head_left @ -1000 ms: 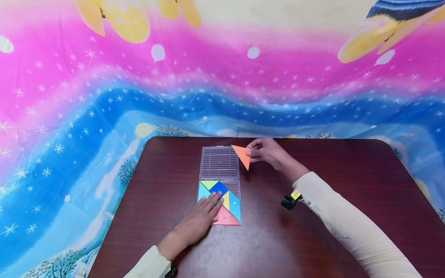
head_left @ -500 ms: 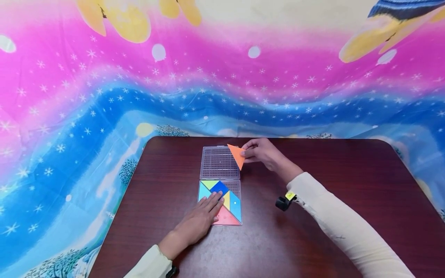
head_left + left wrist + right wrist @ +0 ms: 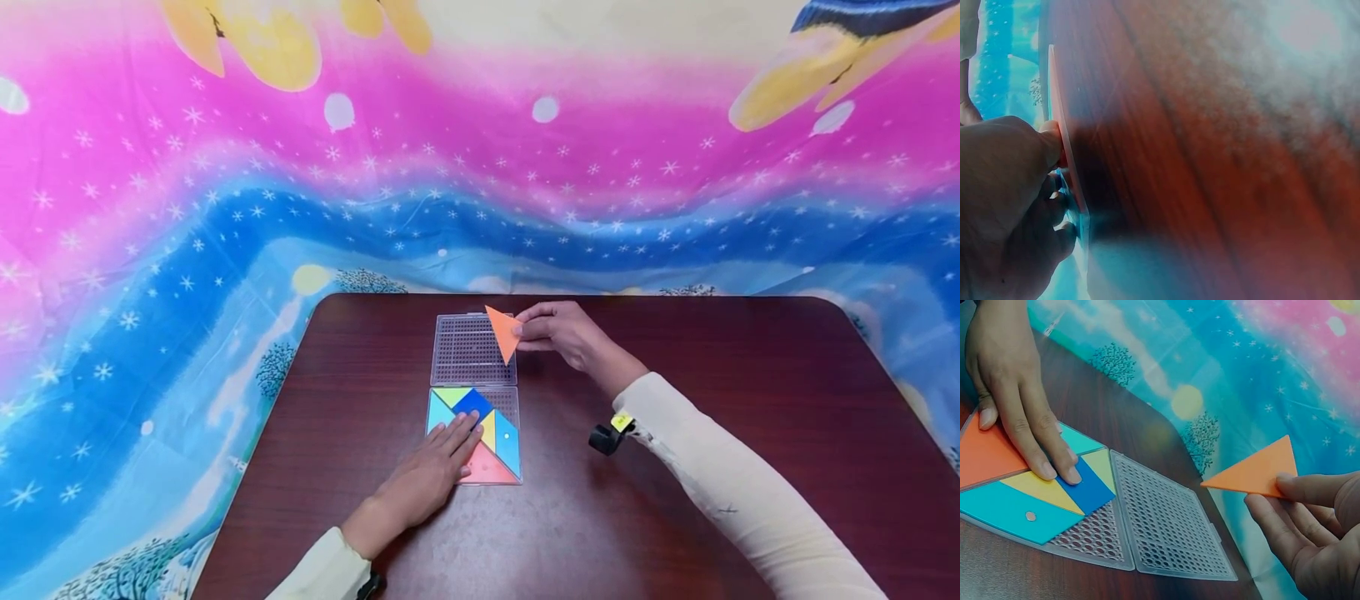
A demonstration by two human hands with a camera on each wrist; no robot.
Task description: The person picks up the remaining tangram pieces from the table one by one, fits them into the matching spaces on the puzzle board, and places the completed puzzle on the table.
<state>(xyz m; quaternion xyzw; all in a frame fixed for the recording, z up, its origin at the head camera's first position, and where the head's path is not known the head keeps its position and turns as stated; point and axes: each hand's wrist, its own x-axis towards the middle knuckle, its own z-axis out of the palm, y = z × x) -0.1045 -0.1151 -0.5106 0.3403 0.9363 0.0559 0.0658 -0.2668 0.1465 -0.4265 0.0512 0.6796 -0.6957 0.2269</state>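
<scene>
My right hand (image 3: pixel 564 333) pinches an orange triangle tangram piece (image 3: pixel 501 334) between thumb and fingers, over the right side of the clear case lid (image 3: pixel 457 350). In the right wrist view that orange triangle (image 3: pixel 1260 470) is held up, apart from the lid. My left hand (image 3: pixel 427 475) rests with fairly straight fingers on the pieces in the case's near half (image 3: pixel 510 403). Around it lie a blue square (image 3: pixel 468 403), a yellow triangle (image 3: pixel 1044 490), a teal piece with a pale dot (image 3: pixel 507 450), a red-orange triangle (image 3: pixel 491 472) and a lime triangle (image 3: pixel 1102 467). Another teal piece (image 3: pixel 439 408) is partly covered by the fingers.
The case lies unfolded flat on a dark brown table (image 3: pixel 637 517), its gridded lid toward the far edge. Bare grid shows at the near half's upper right corner. A patterned cloth (image 3: pixel 480 167) hangs behind the table.
My right hand has moved left with the orange triangle, bringing it from beside the lid's right edge to over the lid. The left hand has stayed in place.
</scene>
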